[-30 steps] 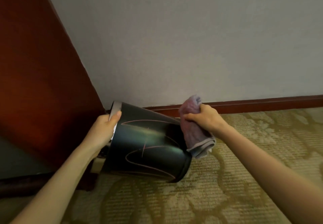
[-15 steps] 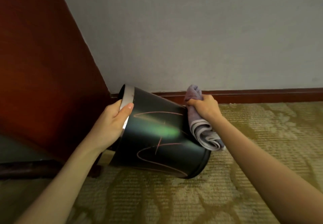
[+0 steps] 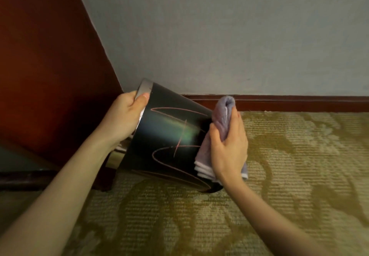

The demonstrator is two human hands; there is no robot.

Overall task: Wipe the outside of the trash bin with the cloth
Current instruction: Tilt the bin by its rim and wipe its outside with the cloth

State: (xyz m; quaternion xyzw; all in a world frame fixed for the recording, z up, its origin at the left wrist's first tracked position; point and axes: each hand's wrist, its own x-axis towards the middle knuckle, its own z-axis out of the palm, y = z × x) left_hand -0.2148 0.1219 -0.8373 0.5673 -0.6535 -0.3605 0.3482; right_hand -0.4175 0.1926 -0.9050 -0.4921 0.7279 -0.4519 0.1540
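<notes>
A glossy black trash bin (image 3: 165, 141) with thin pink scribbled lines and a silver rim is tipped on its side, its mouth to the left and its base to the right, low over the carpet. My left hand (image 3: 123, 119) grips the silver rim, thumb on the outside. My right hand (image 3: 227, 145) holds a folded lilac cloth (image 3: 219, 119) against the bin's base end, fingers wrapped over it. The cloth's folded edges hang below the hand. The inside of the bin is hidden.
A grey wall (image 3: 219, 36) with a dark red baseboard (image 3: 289, 102) runs behind the bin. A reddish wooden panel (image 3: 46, 66) stands at the left. Patterned olive carpet (image 3: 219, 215) covers the floor in front and to the right.
My right hand has slid the cloth down from the bin's upper side onto its base end, turning palm against it. The bin stays tipped in my left hand.
</notes>
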